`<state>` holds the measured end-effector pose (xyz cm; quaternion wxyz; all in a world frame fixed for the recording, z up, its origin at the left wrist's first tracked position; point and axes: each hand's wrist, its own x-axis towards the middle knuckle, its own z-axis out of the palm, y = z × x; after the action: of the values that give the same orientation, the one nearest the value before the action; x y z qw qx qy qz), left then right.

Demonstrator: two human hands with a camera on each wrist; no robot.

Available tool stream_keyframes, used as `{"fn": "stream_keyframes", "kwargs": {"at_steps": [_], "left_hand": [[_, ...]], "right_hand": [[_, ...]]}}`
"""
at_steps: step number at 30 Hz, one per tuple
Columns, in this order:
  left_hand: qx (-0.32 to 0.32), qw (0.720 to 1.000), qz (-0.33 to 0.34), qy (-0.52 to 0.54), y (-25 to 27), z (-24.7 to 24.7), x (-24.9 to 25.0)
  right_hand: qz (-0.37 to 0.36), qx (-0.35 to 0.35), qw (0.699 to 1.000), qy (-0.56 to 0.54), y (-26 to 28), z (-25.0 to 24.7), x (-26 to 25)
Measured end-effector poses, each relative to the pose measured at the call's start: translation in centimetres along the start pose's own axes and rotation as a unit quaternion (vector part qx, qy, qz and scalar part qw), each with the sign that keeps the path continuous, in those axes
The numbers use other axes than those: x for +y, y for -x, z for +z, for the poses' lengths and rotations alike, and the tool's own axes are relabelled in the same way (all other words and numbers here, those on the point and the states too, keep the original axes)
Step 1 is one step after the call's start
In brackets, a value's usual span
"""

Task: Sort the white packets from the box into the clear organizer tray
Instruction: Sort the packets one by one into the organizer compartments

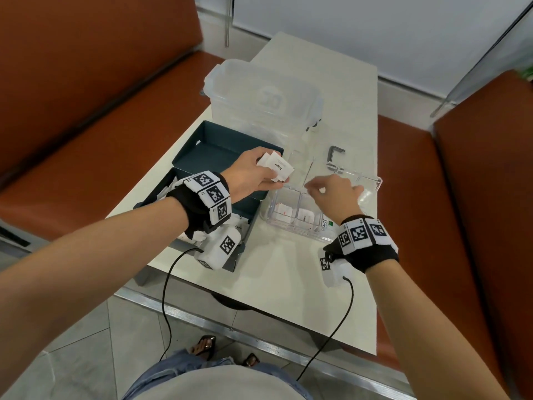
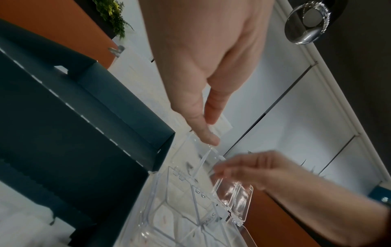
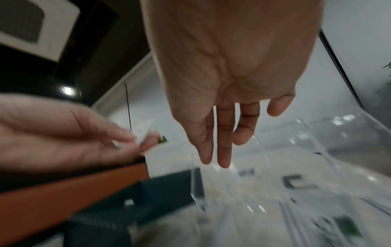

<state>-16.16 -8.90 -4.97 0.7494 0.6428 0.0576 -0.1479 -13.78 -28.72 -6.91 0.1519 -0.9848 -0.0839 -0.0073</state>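
Packets [image 1: 275,168] pinched in left hand [image 1: 253,174] over organizer tray [image 1: 372,180]
Right hand [image 1: 336,197] empty, fingers loose; head view alone shows packets already in tray; wrist views blurred

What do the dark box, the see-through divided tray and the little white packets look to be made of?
The dark teal box looks like matte cardboard: its flaps are folded along creases. The clear divided organizer tray seems to be hard glossy plastic, probably acrylic: its edges catch sharp highlights and the table shows through. The small white packets in the left hand look like thin printed paper, perhaps coated.
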Motion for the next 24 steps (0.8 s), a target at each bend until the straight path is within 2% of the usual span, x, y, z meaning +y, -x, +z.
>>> {"fn": "stream_keyframes", "kwargs": {"at_steps": [3, 5, 9, 12, 17, 21, 24], "left_hand": [[0.016, 1.000, 0.013, -0.009, -0.3, 0.5, 0.2], [0.017, 0.999, 0.024, -0.017, -0.5, 0.9, 0.3], [-0.001, 0.999, 0.036, -0.010, -0.7, 1.7, 0.8], [-0.005, 0.999, 0.035, -0.004, -0.9, 2.0, 0.9], [0.005, 0.999, 0.033, -0.007, -1.2, 2.1, 0.9], [0.013, 0.999, 0.036, -0.007, -1.3, 2.3, 1.0], [0.011, 0.999, 0.037, -0.004, -1.3, 2.6, 1.0]], "right_hand": [[-0.015, 0.059, 0.988, -0.141, 0.0, -2.4, -1.8], [-0.024, 0.067, 0.972, -0.222, -0.1, -3.3, -2.6], [-0.009, 0.046, 0.965, -0.257, -0.3, -3.4, -2.6], [0.034, 0.073, 0.956, -0.283, -0.6, -3.3, -1.8], [0.093, 0.105, 0.898, -0.418, -0.4, -3.9, -1.1], [0.105, 0.079, 0.852, -0.507, 0.0, -4.1, -1.5], [0.110, 0.061, 0.843, -0.523, 0.3, -3.8, -1.9]]}}
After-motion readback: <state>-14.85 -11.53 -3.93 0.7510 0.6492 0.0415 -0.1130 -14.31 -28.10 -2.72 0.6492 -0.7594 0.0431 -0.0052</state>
